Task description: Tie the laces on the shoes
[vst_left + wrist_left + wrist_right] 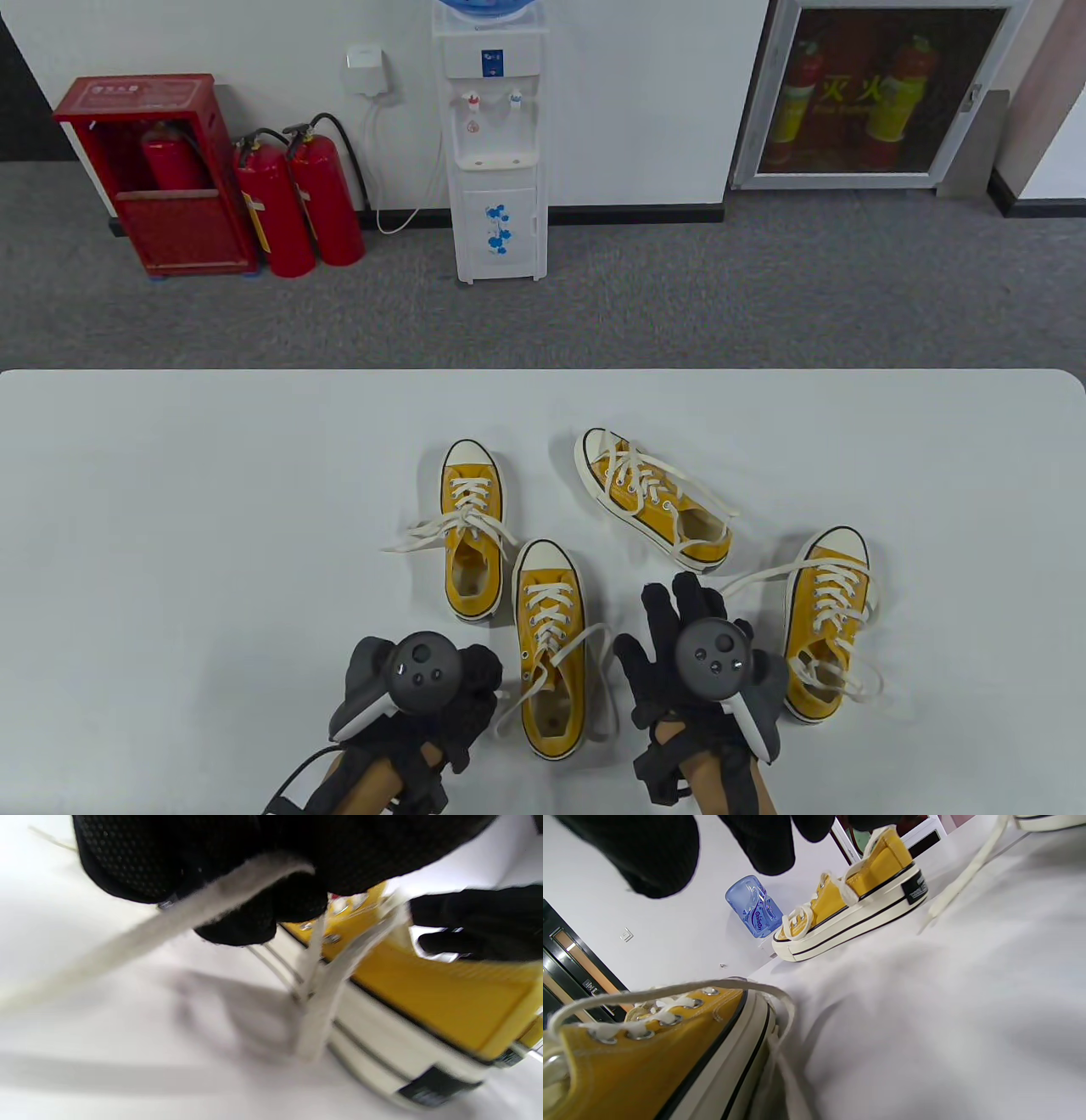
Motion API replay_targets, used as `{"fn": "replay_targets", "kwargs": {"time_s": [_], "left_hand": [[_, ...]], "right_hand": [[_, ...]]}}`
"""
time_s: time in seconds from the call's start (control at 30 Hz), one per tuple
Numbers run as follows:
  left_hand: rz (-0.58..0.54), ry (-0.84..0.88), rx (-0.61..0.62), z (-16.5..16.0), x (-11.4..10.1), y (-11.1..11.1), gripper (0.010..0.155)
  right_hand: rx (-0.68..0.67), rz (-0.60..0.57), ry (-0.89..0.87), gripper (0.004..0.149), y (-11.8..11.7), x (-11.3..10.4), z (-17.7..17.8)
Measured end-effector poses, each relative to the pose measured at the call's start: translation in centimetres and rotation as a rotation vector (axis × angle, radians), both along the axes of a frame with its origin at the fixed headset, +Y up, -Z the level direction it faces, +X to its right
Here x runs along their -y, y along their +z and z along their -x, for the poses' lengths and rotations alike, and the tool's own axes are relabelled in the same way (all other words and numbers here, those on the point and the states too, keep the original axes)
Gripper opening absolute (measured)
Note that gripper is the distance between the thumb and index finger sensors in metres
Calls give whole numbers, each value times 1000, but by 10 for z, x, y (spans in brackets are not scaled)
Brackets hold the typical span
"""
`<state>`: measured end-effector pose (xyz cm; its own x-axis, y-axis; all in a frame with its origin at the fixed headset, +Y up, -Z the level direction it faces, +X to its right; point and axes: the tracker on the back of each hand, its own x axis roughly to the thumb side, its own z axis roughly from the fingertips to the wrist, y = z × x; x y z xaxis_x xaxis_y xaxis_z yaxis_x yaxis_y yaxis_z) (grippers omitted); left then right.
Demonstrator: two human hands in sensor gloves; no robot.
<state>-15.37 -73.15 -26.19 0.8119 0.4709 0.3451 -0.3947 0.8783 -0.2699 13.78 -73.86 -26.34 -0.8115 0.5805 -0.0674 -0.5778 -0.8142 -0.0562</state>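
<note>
While four yellow sneakers lie on the white table point(170, 509), the one nearest the person, the front-centre sneaker point(550, 654), sits between the two gloved hands with its cream laces point(585, 671) loose and trailing over its right side. The left hand point(424, 688) is beside its heel; in the left wrist view the fingers point(254, 916) curl round one lace end, though blur hides exactly how they pinch it. The right hand point(696, 654) hovers with fingers spread and straight, holding nothing. Its far-right sneaker point(827, 624) is partly covered by the tracker. Two more sneakers, a left-rear one point(472, 531) and a tilted rear one point(653, 497), lie behind, laces untied. Beyond the table edge are grey carpet, a water dispenser point(496, 144), red fire extinguishers point(297, 199) and a red cabinet point(161, 174).
</note>
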Motion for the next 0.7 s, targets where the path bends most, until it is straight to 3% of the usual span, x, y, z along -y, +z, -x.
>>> {"fn": "replay_targets", "kwargs": {"time_s": [0.17,0.4,0.7], "left_hand": [[-51,84,-36,5,-22,-1,35],[-41,267,-50,20,-49,-7,35],[-144,483,-133,32,-91,-20,35]], "right_hand": [[-2,-9,0,77,0,-1,0],[11,1,-8,77,0,0,-1],[18,10,-13,77,-1,1,-3]]}}
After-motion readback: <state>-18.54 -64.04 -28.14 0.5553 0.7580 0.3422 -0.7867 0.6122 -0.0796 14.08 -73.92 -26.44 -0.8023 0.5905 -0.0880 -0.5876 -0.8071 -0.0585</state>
